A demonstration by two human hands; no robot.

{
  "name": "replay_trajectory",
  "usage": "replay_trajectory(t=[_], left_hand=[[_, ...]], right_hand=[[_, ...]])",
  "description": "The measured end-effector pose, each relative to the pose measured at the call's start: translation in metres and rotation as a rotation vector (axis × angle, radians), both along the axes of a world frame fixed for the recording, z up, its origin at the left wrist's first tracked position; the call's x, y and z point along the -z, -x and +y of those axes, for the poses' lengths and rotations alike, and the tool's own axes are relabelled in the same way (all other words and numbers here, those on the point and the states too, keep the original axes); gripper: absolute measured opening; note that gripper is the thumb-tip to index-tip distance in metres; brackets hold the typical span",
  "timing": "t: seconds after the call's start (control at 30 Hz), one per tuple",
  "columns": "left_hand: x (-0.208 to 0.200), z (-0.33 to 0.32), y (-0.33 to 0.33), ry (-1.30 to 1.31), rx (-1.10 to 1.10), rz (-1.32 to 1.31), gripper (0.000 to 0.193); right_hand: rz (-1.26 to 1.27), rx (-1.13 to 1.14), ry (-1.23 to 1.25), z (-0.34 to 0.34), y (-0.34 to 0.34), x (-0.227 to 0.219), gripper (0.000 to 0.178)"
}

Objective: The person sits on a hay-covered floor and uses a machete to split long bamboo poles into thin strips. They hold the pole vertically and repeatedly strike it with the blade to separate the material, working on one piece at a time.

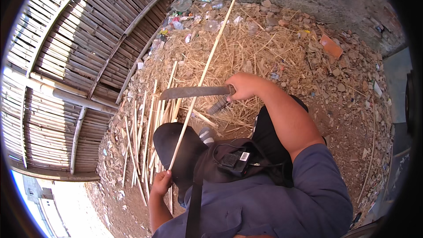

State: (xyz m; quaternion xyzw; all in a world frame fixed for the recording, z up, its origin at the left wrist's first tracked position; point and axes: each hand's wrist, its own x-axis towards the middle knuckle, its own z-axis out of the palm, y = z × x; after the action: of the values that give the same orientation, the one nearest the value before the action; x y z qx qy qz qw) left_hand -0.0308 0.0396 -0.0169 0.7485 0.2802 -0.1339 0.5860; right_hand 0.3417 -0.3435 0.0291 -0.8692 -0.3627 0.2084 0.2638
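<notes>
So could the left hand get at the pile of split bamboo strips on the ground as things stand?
Probably not right away: the left hand is closed around the long bamboo strip. The pile lies close by, nothing between.

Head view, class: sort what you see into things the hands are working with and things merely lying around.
In use:
left hand gripping the long bamboo strip
right hand holding the machete
pile of split strips

Lying about:
straw heap
plastic litter
brick rubble
bamboo fence
</notes>
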Motion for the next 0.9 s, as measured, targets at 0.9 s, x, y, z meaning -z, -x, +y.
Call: replay_trajectory(t=[0.9], left_hand=[[0.004, -0.002, 0.001, 0.022, 0.018, -0.021, 0.047]], right_hand=[[-0.022, 0.187, -0.077, -0.022, -0.015, 0.004, 0.042]])
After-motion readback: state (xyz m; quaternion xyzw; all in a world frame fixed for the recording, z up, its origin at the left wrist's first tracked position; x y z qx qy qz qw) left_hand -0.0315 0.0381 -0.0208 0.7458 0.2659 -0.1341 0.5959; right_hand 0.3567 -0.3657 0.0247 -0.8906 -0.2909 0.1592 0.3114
